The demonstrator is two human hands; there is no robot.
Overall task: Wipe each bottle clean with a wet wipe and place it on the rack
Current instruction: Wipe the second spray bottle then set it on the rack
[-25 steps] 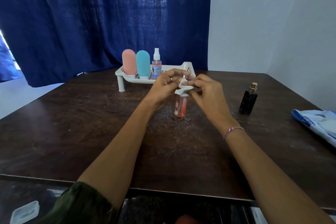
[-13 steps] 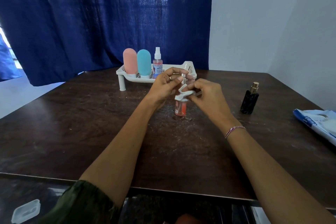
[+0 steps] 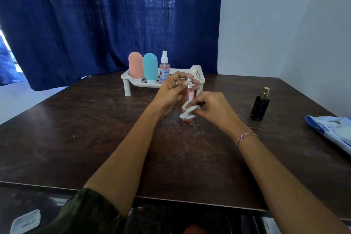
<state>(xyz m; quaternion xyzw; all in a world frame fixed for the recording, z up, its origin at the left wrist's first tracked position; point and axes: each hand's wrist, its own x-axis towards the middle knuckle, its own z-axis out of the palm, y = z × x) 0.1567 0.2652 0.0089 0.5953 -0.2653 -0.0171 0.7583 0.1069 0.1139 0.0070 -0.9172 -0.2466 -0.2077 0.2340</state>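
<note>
Step in hand: wiping.
- Pink spray bottle (image 3: 190, 93): upright, apparently standing on the table (image 3: 95, 129).
- Left hand (image 3: 170, 90): pinches the bottle's nozzle end.
- Right hand (image 3: 213, 107): clamps a wet wipe (image 3: 187, 111) round the lower body.
- Next, I judge: lift it to the rack (image 3: 198, 74) just beyond the left hand.
- Hidden: bottle's base and label, behind wipe and fingers.

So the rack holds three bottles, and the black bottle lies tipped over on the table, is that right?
Not quite. The head view shows the black bottle standing upright on the table, to the right of the rack; the rest is correct.
</note>
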